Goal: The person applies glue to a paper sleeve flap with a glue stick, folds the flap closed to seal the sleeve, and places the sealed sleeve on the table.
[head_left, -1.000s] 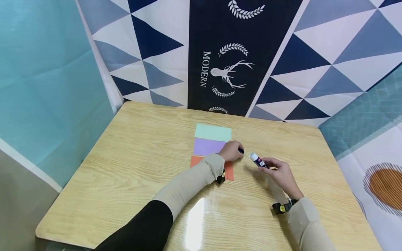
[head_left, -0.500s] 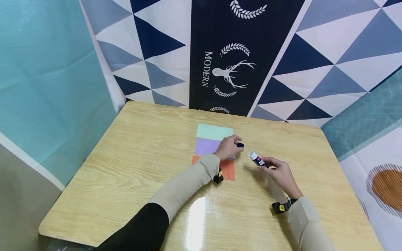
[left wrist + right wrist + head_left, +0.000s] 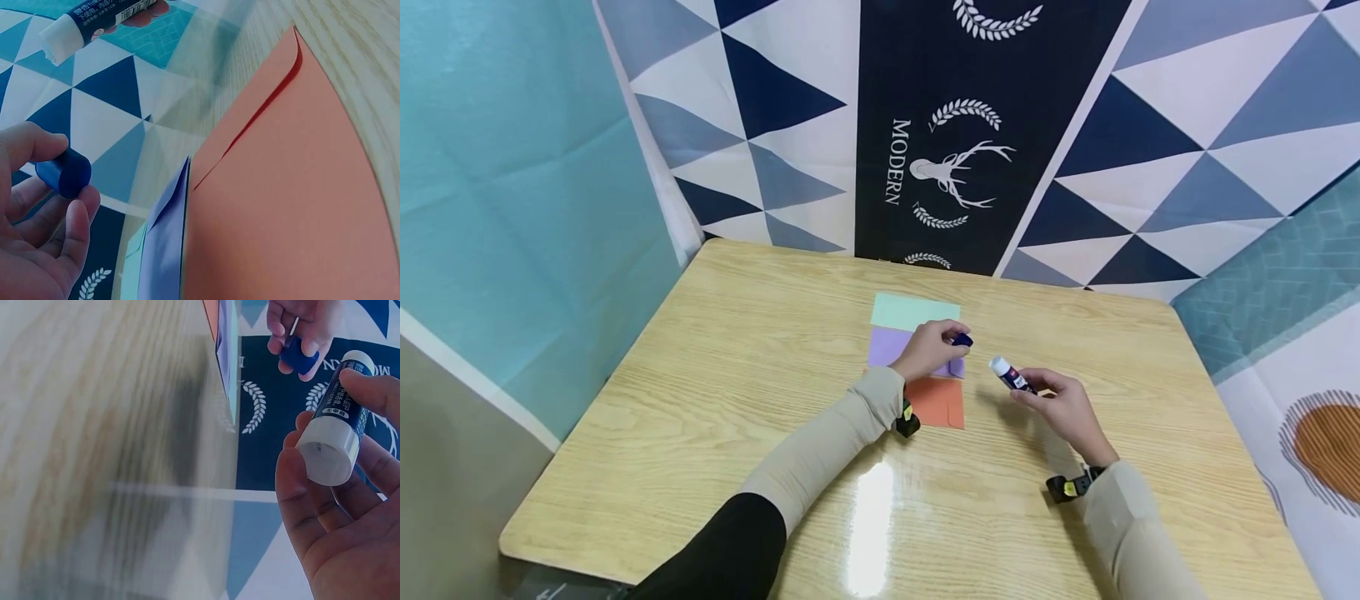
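In the head view my left hand (image 3: pixel 929 347) pinches a dark blue glue stick cap (image 3: pixel 64 174) above the purple envelope (image 3: pixel 889 343). To its right, my right hand (image 3: pixel 1066 408) holds an uncapped glue stick (image 3: pixel 1011 374), its white end tilted up toward the left hand. The right wrist view shows the thumb and fingers around the glue stick's navy label (image 3: pixel 345 403). An orange envelope (image 3: pixel 294 181) lies nearest the body, its flap on the right side. A mint green envelope (image 3: pixel 916 311) lies beyond the purple one.
The three envelopes lie in a column on a wooden table (image 3: pixel 737 400). Behind the table's far edge hangs a patterned cloth (image 3: pixel 790 92) with triangles and a dark deer panel. A teal cloth (image 3: pixel 535 167) hangs at the left.
My left hand, with the cap, has moved up and then left, away from the glue stick, uncovering more of the orange envelope. The right hand has stayed almost in place.
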The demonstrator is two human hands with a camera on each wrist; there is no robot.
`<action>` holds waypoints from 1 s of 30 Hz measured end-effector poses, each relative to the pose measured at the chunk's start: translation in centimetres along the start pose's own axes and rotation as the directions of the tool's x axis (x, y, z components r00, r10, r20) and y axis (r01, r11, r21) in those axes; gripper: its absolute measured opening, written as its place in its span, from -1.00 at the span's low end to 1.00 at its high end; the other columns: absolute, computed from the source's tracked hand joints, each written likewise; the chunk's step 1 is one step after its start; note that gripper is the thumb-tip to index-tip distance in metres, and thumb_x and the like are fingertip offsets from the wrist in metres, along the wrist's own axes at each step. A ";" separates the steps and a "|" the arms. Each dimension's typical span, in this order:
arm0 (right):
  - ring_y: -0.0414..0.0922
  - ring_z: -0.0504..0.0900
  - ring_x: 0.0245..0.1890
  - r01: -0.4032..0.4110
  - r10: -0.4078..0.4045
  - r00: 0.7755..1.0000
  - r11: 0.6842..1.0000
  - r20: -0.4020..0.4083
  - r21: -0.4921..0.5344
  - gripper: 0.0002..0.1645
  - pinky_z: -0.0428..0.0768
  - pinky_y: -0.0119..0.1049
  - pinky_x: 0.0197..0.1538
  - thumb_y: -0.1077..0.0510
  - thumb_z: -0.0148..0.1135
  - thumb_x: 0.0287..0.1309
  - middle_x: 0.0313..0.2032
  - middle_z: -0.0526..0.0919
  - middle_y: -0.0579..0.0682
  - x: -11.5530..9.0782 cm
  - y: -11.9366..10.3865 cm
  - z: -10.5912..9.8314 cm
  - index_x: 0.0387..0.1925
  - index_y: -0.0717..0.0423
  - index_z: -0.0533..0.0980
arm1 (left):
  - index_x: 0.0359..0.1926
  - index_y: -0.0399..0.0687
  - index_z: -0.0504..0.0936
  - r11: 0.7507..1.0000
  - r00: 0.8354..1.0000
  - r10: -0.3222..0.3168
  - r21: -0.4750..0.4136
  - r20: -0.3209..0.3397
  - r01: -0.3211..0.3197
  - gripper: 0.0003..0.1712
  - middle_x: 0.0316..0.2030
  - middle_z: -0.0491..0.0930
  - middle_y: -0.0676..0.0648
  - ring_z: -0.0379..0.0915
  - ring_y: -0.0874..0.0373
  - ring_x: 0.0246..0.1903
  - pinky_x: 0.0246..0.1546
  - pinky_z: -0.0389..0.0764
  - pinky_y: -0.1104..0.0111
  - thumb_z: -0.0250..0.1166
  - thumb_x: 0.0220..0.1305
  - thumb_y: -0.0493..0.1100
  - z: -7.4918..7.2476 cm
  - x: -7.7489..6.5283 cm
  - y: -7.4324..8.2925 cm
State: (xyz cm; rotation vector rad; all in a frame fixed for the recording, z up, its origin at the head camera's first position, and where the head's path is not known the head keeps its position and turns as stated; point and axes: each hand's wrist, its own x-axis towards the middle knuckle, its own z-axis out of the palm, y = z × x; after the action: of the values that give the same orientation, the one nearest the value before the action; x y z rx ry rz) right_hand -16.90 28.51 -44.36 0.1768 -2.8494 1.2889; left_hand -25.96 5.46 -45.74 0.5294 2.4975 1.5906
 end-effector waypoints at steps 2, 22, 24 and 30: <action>-0.51 0.51 -0.28 0.005 -0.005 1.000 1.000 -0.002 -0.005 -0.52 0.54 -0.53 -0.18 0.05 0.37 0.16 -0.07 0.68 0.24 0.2 -0.2 -0.1 0.04 0.25 0.58 | 0.11 -0.18 0.61 1.000 1.000 -0.021 -0.019 -0.006 0.021 -0.56 -0.07 0.68 -0.13 0.59 0.16 -0.14 -0.17 0.54 0.53 0.36 0.20 -0.19 -0.3 -0.1 0.0; -0.46 0.53 -0.26 -0.002 0.002 0.999 1.000 0.034 0.014 -0.54 0.54 -0.50 -0.17 0.03 0.38 0.15 -0.08 0.69 0.19 1.0 -1.3 0.5 0.02 0.21 0.59 | 0.10 -0.20 0.61 0.999 1.000 -0.018 -0.033 0.021 0.018 -0.58 -0.07 0.67 -0.17 0.55 0.13 -0.17 -0.16 0.53 0.50 0.36 0.21 -0.21 -2.5 -2.1 0.5; -0.46 0.52 -0.26 -0.001 0.000 0.999 1.000 0.032 0.015 -0.53 0.54 -0.51 -0.17 0.03 0.38 0.15 -0.08 0.69 0.20 1.0 -1.5 0.5 0.02 0.22 0.59 | 0.08 -0.24 0.59 0.997 1.000 -0.026 -0.067 0.015 0.027 -0.58 -0.07 0.66 -0.19 0.58 0.08 -0.12 -0.11 0.55 0.49 0.37 0.19 -0.23 -2.5 -2.3 0.5; -0.47 0.51 -0.27 -0.001 0.000 1.000 1.000 0.030 0.017 -0.54 0.54 -0.51 -0.17 0.08 0.39 0.14 -0.06 0.68 0.22 1.2 -1.7 0.6 0.03 0.24 0.59 | 0.03 -0.25 0.59 0.994 0.999 -0.035 -0.098 0.021 0.037 -0.63 -0.08 0.64 -0.17 0.56 0.10 -0.11 -0.08 0.55 0.46 0.37 0.21 -0.24 -2.8 -3.2 0.3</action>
State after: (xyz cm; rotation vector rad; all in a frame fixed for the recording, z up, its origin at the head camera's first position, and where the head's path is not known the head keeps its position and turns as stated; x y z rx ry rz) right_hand -17.86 26.84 -43.44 0.1973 -2.8636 1.3227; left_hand -23.75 2.04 -44.45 0.4813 2.3860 1.6764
